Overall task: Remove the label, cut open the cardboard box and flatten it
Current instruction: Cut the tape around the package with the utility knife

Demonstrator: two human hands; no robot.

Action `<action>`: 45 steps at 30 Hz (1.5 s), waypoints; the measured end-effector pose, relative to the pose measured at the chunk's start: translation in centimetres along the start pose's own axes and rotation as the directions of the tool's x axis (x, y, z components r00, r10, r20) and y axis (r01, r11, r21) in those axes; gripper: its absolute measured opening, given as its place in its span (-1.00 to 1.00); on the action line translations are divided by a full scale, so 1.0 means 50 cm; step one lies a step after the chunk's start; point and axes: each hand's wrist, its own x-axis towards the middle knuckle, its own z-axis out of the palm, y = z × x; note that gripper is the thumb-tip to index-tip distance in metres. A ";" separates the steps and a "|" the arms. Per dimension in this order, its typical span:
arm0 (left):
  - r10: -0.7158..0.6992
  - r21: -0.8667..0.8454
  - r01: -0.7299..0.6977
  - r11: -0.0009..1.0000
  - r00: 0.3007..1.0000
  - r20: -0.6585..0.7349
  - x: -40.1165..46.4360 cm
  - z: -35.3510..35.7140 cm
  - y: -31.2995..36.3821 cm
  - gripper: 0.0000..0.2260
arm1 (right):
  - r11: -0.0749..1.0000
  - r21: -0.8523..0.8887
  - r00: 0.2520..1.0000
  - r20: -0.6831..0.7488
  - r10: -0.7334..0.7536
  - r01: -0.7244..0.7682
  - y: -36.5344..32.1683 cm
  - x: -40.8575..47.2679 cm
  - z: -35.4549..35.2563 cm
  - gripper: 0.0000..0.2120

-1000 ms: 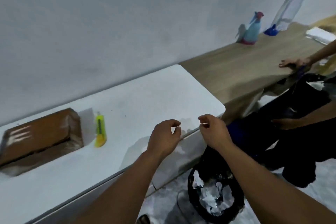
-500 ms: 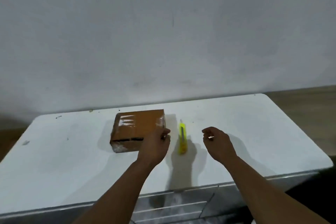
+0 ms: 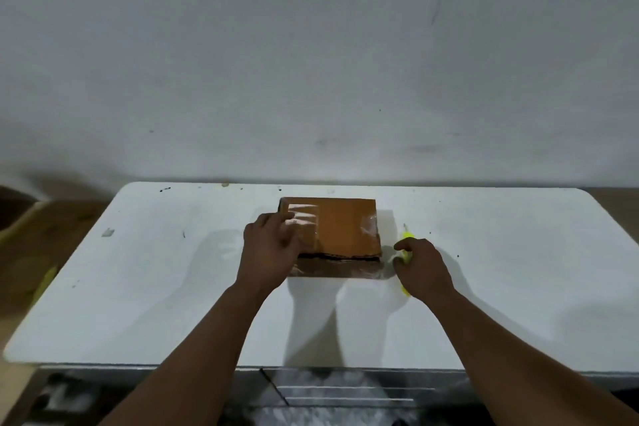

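Two hands: both now at the work, left on the box, right at the knife; half a second ago both hovered short of them.
Left hand (image 3: 273,247): moved from the box's right front corner to its left side; palm lies over the left edge, fingers loosely bent across the top, resting on it. Looks like bracing, not lifting.
Right hand (image 3: 423,270): dropped onto the yellow utility knife (image 3: 407,239); fingers curl over the handle, but a closed grip can't be told, most of the knife is hidden under the hand. Earlier it was apart from the knife, fingertips pinched on something small and pale; that bit is not visible now.
Cardboard box (image 3: 340,228): flat on the white table (image 3: 501,287), toward the back centre, near the wall. Clear tape shines on top left and right edge. Dark gap runs along the front side, so a seam looks partly split already.
Knife position: just right of the box, tip pointing away from the person, lying on the table.
Label: none readable on top; shiny patches could be tape or residue, cannot tell.
View: swung from the bin side back to face the table over the last second.
Meaning for task: label step looks finished, cutting step starting; box not yet opened out or flattened.
Next need: firm knife grip, left fingers kept off the cut line.
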 end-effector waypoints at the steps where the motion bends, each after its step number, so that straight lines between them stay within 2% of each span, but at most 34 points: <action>1: -0.012 0.004 0.012 1.000 0.999 0.033 0.002 -0.002 -0.004 -0.54 | 1.000 -0.021 1.000 0.010 -0.006 0.006 0.000 0.005 0.005 -0.76; 6: -0.049 -0.095 0.077 0.992 0.962 0.269 0.022 0.011 -0.058 0.04 | 0.989 -0.145 0.999 0.049 -0.004 0.011 -0.002 0.018 0.021 -0.67; 10: -0.039 -0.187 0.108 0.976 0.941 0.337 0.023 0.022 -0.070 0.18 | 0.987 -0.156 1.000 0.005 0.027 -0.026 0.005 0.014 0.029 -0.57; 15: -0.002 -0.245 0.081 0.966 0.952 0.308 0.015 0.038 -0.087 0.16 | 0.988 -0.068 0.990 -0.042 0.136 -0.139 0.012 0.008 0.022 -0.42; 21: 0.070 -0.260 -0.005 0.966 0.967 0.243 0.012 0.053 -0.095 0.06 | 0.974 0.032 0.974 -0.012 0.224 -0.224 0.015 0.017 0.004 -0.31; 24: 0.081 -0.245 -0.024 0.969 0.971 0.223 0.012 0.058 -0.102 0.03 | 0.957 0.060 0.959 0.030 0.283 -0.284 0.018 0.012 0.003 -0.39; 27: 0.073 -0.242 -0.018 0.970 0.973 0.219 0.014 0.061 -0.107 0.01 | 0.958 0.122 0.966 0.017 0.258 -0.258 0.014 0.005 0.004 -0.67; 30: 0.090 -0.256 -0.033 0.966 0.972 0.215 0.013 0.059 -0.103 0.01 | 0.933 0.274 0.972 0.025 0.234 -0.232 -0.002 0.000 0.001 -0.81; 32: 0.095 -0.261 -0.038 0.965 0.973 0.210 0.012 0.059 -0.102 0.02 | 0.864 0.446 0.971 0.063 0.230 -0.233 -0.014 -0.001 -0.002 -0.85; 34: 0.091 -0.264 -0.032 0.964 0.973 0.213 0.012 0.060 -0.103 0.01 | 0.804 0.550 0.973 0.087 0.214 -0.226 -0.028 -0.001 -0.008 -0.86; 38: 0.094 -0.262 -0.036 0.964 0.973 0.212 0.013 0.060 -0.105 0.02 | 0.769 0.581 0.964 0.154 0.218 -0.267 -0.050 0.002 -0.016 -0.91; 42: 0.094 -0.279 -0.033 0.960 0.973 0.209 0.013 0.060 -0.100 0.03 | 0.703 0.664 0.967 0.180 0.182 -0.256 -0.059 -0.002 -0.016 -0.85; 45: 0.102 -0.282 -0.040 0.959 0.973 0.209 0.012 0.059 -0.099 0.04 | 0.686 0.692 0.974 0.160 0.158 -0.225 -0.061 -0.007 -0.017 -0.68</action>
